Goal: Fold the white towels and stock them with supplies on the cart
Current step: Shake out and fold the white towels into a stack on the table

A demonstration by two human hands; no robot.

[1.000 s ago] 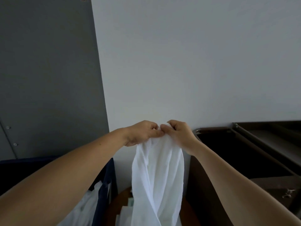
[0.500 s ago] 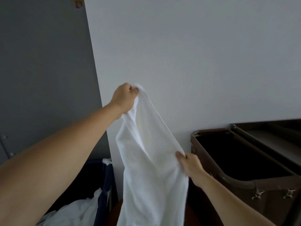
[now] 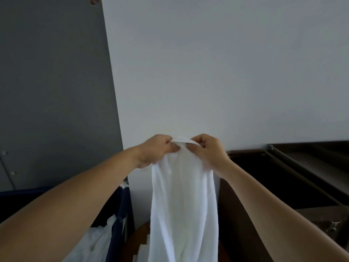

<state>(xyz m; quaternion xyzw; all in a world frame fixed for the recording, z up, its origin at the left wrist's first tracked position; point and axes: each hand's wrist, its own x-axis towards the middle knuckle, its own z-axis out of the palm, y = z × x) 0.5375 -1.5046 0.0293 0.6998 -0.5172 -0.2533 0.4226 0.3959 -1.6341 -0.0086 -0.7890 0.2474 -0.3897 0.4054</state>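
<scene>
While hands [image 3: 156, 151] [image 3: 208, 151] pinch its top, the white towel [image 3: 182, 205] hangs — creased.

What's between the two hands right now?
Head view: only a short bunched stretch of the white towel, its top edge, bridges the left hand and the right hand; both pinch it.

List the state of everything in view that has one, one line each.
white towel: unfolded, hanging down from its top edge, bunched between both hands.
left hand: pinches the towel's top edge.
right hand: pinches the towel's top edge, close beside the left.
blue laundry bag: open, white linen piled inside.
brown cart bin: open-topped; inside dark, contents cannot be told.
</scene>
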